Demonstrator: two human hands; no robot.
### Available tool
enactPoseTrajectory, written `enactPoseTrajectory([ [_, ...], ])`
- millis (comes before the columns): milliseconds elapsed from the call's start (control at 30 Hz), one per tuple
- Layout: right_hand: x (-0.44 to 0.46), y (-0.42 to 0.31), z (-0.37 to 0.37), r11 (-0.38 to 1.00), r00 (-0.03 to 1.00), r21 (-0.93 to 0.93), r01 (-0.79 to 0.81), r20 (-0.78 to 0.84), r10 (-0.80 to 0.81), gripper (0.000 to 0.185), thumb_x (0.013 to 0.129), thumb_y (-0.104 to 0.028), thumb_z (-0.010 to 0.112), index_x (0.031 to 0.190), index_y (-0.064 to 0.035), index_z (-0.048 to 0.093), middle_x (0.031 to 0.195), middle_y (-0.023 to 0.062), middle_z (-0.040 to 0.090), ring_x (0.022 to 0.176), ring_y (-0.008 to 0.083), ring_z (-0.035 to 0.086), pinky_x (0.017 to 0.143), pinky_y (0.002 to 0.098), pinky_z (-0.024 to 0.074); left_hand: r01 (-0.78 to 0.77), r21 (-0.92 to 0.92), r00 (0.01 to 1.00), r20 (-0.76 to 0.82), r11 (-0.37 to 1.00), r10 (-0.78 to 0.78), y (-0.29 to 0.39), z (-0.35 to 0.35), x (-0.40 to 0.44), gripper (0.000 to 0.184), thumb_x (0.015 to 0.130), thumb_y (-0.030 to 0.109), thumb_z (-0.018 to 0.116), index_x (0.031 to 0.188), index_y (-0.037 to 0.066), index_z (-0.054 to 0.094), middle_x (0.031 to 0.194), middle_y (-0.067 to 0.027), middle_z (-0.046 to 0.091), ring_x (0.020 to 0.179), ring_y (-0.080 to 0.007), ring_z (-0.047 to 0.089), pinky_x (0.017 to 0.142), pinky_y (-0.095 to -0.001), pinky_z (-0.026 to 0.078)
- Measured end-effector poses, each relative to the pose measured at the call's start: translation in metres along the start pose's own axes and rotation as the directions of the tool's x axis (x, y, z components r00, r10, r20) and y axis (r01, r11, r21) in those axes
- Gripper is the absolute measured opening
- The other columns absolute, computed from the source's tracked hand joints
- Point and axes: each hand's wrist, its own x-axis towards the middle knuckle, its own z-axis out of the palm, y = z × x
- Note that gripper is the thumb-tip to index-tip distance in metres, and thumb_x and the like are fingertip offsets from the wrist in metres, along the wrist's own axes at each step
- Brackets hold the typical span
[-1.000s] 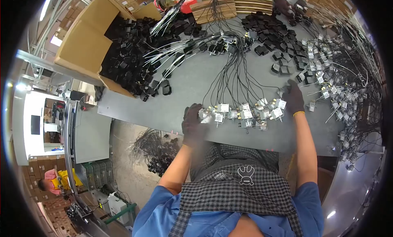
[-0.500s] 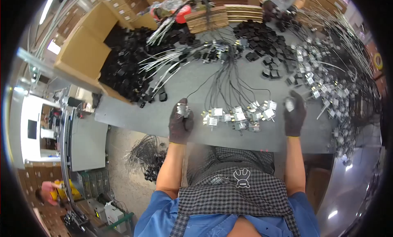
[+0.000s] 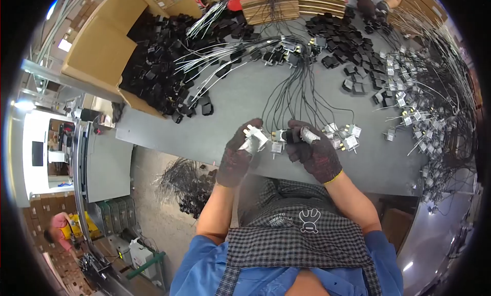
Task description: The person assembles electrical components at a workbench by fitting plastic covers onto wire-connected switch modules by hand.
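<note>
My left hand (image 3: 236, 157), in a dark glove, pinches a small silver metal switch-like part (image 3: 257, 137) with pale prongs. A thin black wire seems to run from it to the bundle behind. Close by on the right, my right hand (image 3: 318, 154) has its gloved fingers closed around a small black plastic housing (image 3: 291, 136). A silvery patch shows on one of that hand's fingers. The two hands are a short gap apart above the table's near edge. Between and beyond them lie several wired silver parts (image 3: 351, 141), partly hidden by my right hand.
Black housings (image 3: 153, 66) spill from a cardboard box (image 3: 99, 40) at the left. More black housings (image 3: 337, 38) lie at the back. Loose silver parts (image 3: 429, 117) and wires cover the right side. Another person's gloved hand (image 3: 365, 6) is at the far edge.
My right hand has come left from the table's right side and now has a black housing in its fingers. My left hand has moved right, still gripping its silver part.
</note>
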Motion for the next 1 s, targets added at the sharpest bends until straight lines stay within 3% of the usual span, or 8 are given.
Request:
enactPoseTrajectory([
  [200,0.017,-0.001,0.038,0.975,0.985,-0.148,-0.164,-0.075,0.155,0.042,0.111,-0.027,0.058,0.143,-0.0003,0.062,0.112,0.0123,0.074,0.084,0.0212,0.074,0.068,0.0337,0.0606,-0.109,-0.067,0.991,0.068,0.992,0.114,0.008,0.007,-0.003,0.083,0.094,0.063,0.076,0.152,0.007,0.056,0.1,0.0015,0.068,0.07,-0.0052,0.059,0.053,-0.0194,0.038],
  [233,0.018,-0.005,0.047,0.939,0.987,-0.303,-0.163,-0.06,0.151,0.043,0.11,-0.028,0.06,0.141,0.0006,0.062,0.111,0.0131,0.074,0.08,0.0196,0.072,0.065,0.0327,0.0598,0.112,0.212,0.994,-0.033,0.971,-0.107,0.019,0.015,-0.004,0.085,0.092,0.064,0.076,0.152,0.007,0.056,0.106,0.0015,0.069,0.073,-0.0052,0.058,0.055,-0.02,0.038],
  [300,0.017,-0.012,0.065,0.833,0.99,-0.535,-0.139,-0.053,0.131,0.039,0.108,-0.025,0.061,0.136,0.0017,0.065,0.105,0.0125,0.073,0.073,0.0165,0.07,0.06,0.0307,0.0583,0.011,0.244,0.999,0.044,0.97,-0.022,0.017,0.006,-0.005,0.069,0.097,0.049,0.073,0.15,0.007,0.059,0.107,0.0007,0.069,0.073,-0.0048,0.056,0.057,-0.022,0.04],
  [467,0.022,0.01,0.063,0.773,0.996,-0.628,-0.089,-0.051,0.072,0.038,0.107,-0.023,0.062,0.138,0.0002,0.062,0.099,0.0103,0.071,0.069,0.0139,0.067,0.056,0.0291,0.0552,-0.168,0.311,0.981,0.147,0.935,0.128,0.003,-0.012,-0.004,0.061,0.1,0.035,0.069,0.152,0.005,0.057,0.109,-0.0002,0.07,0.083,-0.007,0.06,0.069,-0.0258,0.049],
  [567,0.022,0.017,0.069,0.763,0.992,-0.634,-0.126,-0.104,0.078,0.039,0.107,-0.019,0.063,0.141,-0.001,0.06,0.097,0.0092,0.07,0.067,0.012,0.065,0.054,0.0281,0.0528,0.129,0.225,0.967,0.189,0.966,-0.173,0.012,-0.025,-0.014,0.064,0.099,0.032,0.068,0.154,0.002,0.054,0.115,-0.003,0.07,0.092,-0.0097,0.065,0.079,-0.0294,0.053],
  [633,0.022,0.017,0.07,0.774,0.99,-0.619,-0.135,-0.123,0.075,0.04,0.107,-0.018,0.063,0.143,-0.0015,0.058,0.096,0.0087,0.069,0.065,0.0112,0.063,0.053,0.0278,0.0516,-0.098,0.239,0.989,0.128,0.966,0.069,-0.007,-0.023,-0.019,0.065,0.099,0.028,0.068,0.155,0.0,0.052,0.114,-0.0046,0.071,0.092,-0.0111,0.067,0.08,-0.0298,0.054],
  [767,0.027,0.026,0.063,0.818,0.989,-0.561,-0.124,-0.137,0.056,0.042,0.106,-0.016,0.064,0.145,-0.0027,0.057,0.098,0.0095,0.069,0.062,0.0109,0.062,0.051,0.0275,0.0501,-0.068,0.455,0.997,0.003,0.888,0.075,-0.015,-0.029,-0.028,0.065,0.098,0.027,0.069,0.155,0.0,0.053,0.102,-0.0061,0.072,0.084,-0.0117,0.067,0.076,-0.0284,0.053],
  [1000,0.028,0.029,0.073,0.768,0.988,-0.628,-0.126,-0.145,0.044,0.044,0.106,-0.018,0.066,0.146,-0.0031,0.057,0.097,0.008,0.069,0.062,0.0107,0.062,0.051,0.0278,0.0496,-0.076,0.364,0.996,-0.008,0.928,0.085,0.0,-0.028,-0.027,0.054,0.098,0.018,0.066,0.148,0.0,0.061,0.097,-0.0052,0.073,0.078,-0.0112,0.067,0.064,-0.027,0.052],
])
